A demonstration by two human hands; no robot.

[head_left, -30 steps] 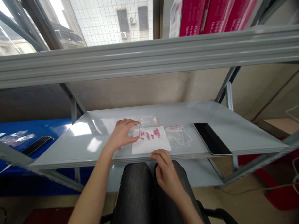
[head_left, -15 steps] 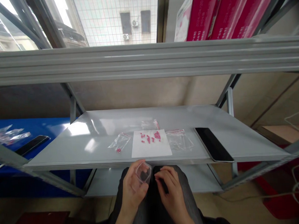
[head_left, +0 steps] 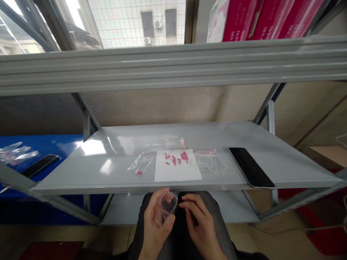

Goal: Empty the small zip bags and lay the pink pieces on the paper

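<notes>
One view is given, from the head camera, looking down past a grey shelf (head_left: 247, 135) to the lap. Low in the middle of the frame, a small clear bag (head_left: 168, 203) is held up by the left hand (head_left: 156, 225), pinched between thumb and curled fingers (head_left: 160, 197), with its mouth seemingly turned to the right, though the clear film makes this hard to judge. The right hand (head_left: 200, 224) is seen just beside it, its fingertips bent toward the bag's right edge; whether they touch the film cannot be told, and nothing is seen held in them. The bag is thus nearer the left hand, with the right hand to its right at about the same height.

Above the hands, in the middle of the frame, a white sheet (head_left: 177, 171) is laid near the shelf's front edge, with small pink beads (head_left: 177, 159) scattered over its far half. To the left of the sheet lies a bag with a few beads (head_left: 140, 164); to its right, empty clear bags (head_left: 211, 163); further right, a dark phone (head_left: 251, 167). Pink boxes (head_left: 266, 13) are stacked at the upper right.
</notes>
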